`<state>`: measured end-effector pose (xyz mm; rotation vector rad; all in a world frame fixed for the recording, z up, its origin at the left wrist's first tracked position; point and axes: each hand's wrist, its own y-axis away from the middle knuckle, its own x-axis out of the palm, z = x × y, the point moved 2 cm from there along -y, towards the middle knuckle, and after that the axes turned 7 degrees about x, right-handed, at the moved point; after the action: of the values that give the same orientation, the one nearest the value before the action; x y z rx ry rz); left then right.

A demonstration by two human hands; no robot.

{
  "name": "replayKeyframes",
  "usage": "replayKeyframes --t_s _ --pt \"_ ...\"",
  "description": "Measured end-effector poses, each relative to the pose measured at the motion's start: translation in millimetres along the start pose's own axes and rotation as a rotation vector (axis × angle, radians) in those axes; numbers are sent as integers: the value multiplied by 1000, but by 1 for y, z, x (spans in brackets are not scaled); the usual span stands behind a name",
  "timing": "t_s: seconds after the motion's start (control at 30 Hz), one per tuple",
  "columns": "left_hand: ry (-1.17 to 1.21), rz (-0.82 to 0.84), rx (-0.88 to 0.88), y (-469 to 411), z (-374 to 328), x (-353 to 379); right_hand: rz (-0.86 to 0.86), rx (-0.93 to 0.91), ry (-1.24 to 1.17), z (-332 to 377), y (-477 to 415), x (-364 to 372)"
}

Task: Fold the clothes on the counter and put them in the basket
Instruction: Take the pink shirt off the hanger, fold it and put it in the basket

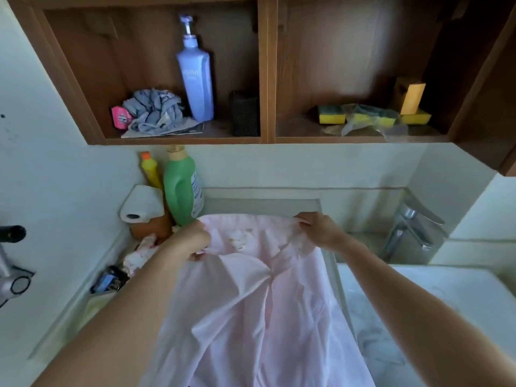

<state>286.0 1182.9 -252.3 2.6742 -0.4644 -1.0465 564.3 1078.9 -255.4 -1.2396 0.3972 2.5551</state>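
From the head cam I see both hands at the far edge of the pink garment (251, 303). Left hand (192, 243) and right hand (318, 230) each have fingers pinched on the cloth, which is stretched between them. The rest lies over the tabletop (460, 283) toward me, w/ creases in the middle.

Risks, imo: the left hand is just beside the green bottle (181, 188) and paper roll (142, 205), so a wide fold may knock them. A loose pinch would drop one corner and the fold goes crooked. Basket not in view.

Writing: the blue bottle (195, 79) on the shelf has pale letters, too blurred to read. The green bottle label is also unreadable.
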Motion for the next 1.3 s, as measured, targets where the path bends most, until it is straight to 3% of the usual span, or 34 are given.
replayKeyframes --t_s 0.1,0.23,0.33,0.43,0.5,0.67,0.87,1.0,1.07,1.13,1.2,1.23,1.27,1.3 --pt "28 -117 -29 -37 23 11 102 50 -10 -15 -34 27" --pt "-283 -153 53 -80 22 12 122 81 -55 -17 -77 43" --pt "-344 -177 153 -127 -2 1 -38 37 -119 0 -110 28" --pt "-247 -237 330 -180 -39 -17 -295 -144 -166 19 -144 0" --pt "-165 -210 460 -202 -60 -16 -315 -210 -186 20 -162 -5" --pt "-329 -90 578 -186 -10 57 -80 45 34 -30 -165 46" --pt "-769 234 361 -138 104 130 173 286 139 -107 -121 112" --pt "-855 175 429 -124 126 121 55 270 114 -114 -103 119" --pt "-825 134 454 -119 123 112 116 280 99 -109 -95 116" --pt "-757 65 413 -113 108 95 457 242 273 -101 -86 109" --pt "-762 29 317 -115 93 78 884 336 389 -96 -79 94" --pt "-768 -29 304 -116 86 70 956 399 398 -94 -79 84" --pt "-733 -126 309 -120 81 63 880 420 395 -94 -86 78" --pt "-648 -226 348 -127 77 57 697 406 384 -93 -97 71"
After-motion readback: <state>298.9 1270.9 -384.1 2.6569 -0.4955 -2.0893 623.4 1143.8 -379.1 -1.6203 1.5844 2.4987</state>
